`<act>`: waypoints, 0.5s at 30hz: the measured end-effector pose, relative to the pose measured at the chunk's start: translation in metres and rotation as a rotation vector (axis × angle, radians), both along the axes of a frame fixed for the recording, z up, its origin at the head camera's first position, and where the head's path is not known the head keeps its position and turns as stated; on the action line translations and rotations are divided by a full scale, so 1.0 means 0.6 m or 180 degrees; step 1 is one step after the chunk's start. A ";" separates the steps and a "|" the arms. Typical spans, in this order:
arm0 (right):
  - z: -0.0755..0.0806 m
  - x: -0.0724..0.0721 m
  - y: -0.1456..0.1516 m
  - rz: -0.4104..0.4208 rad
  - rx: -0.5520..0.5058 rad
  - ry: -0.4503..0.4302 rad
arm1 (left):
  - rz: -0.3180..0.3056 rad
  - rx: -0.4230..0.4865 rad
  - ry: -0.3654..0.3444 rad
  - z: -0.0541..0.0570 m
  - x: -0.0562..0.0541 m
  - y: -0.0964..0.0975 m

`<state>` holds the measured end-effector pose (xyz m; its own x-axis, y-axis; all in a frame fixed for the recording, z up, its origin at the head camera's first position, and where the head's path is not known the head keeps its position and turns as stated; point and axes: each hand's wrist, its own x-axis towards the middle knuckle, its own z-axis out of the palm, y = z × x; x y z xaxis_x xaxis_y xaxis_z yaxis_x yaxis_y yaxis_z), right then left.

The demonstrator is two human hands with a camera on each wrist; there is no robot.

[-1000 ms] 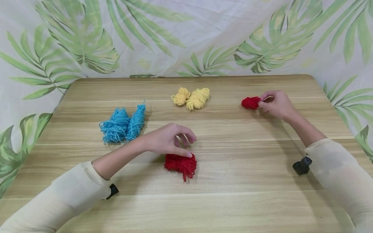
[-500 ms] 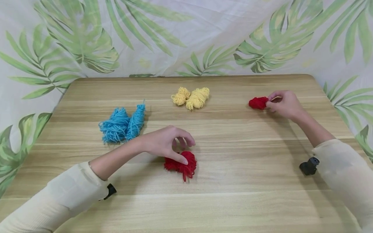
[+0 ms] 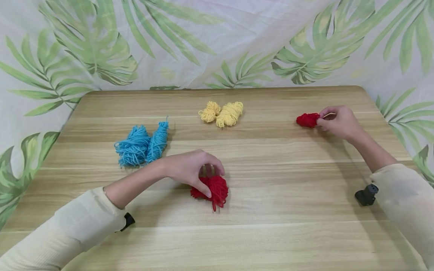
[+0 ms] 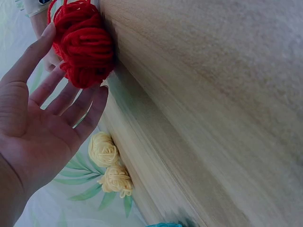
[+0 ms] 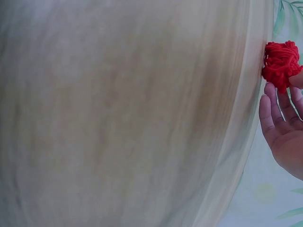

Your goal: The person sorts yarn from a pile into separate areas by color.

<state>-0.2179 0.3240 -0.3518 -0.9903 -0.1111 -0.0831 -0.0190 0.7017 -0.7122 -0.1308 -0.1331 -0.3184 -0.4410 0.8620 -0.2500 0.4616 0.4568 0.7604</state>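
Our left hand (image 3: 190, 171) clasps the near red yarn (image 3: 214, 188); our right hand (image 3: 339, 121) pinches the far red yarn (image 3: 307, 120) on the bench (image 3: 271, 210)

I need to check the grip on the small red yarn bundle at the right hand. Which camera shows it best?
The head view: the small red yarn bundle lies on the wooden table, pinched at its end by the right hand. The right wrist view crops it at the frame edge beside the fingers. The left wrist view does not show it clearly.
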 end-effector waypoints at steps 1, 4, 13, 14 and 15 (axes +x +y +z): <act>0.000 0.000 0.001 0.0003 -0.0003 -0.0008 | -0.0010 -0.0022 -0.0004 0.000 0.000 0.000; -0.001 -0.001 0.002 -0.0011 0.0022 -0.0003 | -0.0044 -0.0066 -0.0002 0.000 0.001 0.002; -0.002 -0.002 0.006 -0.0003 0.0032 -0.0028 | -0.0162 -0.0099 -0.0009 -0.006 -0.005 0.010; -0.003 -0.002 0.006 0.0000 0.0029 -0.0028 | -0.0168 -0.0105 -0.0004 -0.007 -0.006 0.011; -0.003 -0.002 0.005 -0.0002 0.0030 -0.0028 | -0.0164 -0.0120 -0.0008 -0.007 -0.006 0.011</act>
